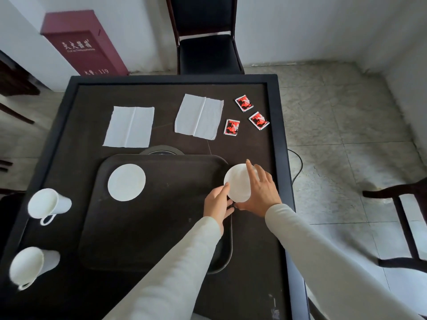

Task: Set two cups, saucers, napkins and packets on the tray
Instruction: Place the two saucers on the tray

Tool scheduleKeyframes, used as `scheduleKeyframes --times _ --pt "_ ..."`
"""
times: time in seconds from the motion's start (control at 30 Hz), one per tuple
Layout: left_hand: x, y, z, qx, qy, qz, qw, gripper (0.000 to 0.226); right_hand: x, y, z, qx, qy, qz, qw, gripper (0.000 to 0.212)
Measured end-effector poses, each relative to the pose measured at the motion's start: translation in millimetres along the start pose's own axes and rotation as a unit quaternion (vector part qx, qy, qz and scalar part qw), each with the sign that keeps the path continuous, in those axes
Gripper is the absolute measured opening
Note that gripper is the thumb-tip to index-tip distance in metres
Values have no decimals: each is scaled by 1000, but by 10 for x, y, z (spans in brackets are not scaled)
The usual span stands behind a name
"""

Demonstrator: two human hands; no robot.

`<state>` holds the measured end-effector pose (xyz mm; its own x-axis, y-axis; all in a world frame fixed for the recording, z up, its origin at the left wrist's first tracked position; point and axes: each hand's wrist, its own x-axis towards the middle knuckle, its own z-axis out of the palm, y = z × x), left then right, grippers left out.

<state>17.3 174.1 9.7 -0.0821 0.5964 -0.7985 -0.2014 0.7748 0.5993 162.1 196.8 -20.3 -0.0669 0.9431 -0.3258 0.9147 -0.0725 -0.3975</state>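
Second saucer in our hands, most of the setting yet to come.

One round white saucer [126,182] lies on the dark rectangular tray [161,227]; our left hand [218,205] and right hand [261,192] close their grip on the second white saucer [238,183], tilted at the tray's right edge. Left to place, we judge: two white handled cups [47,204] lying on the worktop [254,262] at left, two white paper napkins [129,127] and the red packets [231,127] beyond the tray.
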Motion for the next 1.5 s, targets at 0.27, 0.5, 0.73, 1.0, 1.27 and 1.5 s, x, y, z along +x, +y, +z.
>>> scheduleKeyframes --times 0.27,0.5,0.73,1.0,1.27,1.5 --pt "-76 68 -628 -48 31 19 998 19 64 -602 221 22 -12 -33 999 143" --pt "80 119 -1039 -55 55 1 997 24 207 -950 420 20 -29 -56 998 142" --pt "269 168 -1168 -54 60 -16 997 25 347 -1030 572 24 -42 -40 998 140" --pt "443 194 -1196 -58 53 -33 996 25 476 -1014 681 17 -49 -22 998 141" --pt "458 177 -1186 -57 57 -35 996 10 487 -958 749 19 -51 -15 998 140" --pt "427 189 -1166 -49 52 -29 997 5 494 -939 770 12 -52 -23 998 141"
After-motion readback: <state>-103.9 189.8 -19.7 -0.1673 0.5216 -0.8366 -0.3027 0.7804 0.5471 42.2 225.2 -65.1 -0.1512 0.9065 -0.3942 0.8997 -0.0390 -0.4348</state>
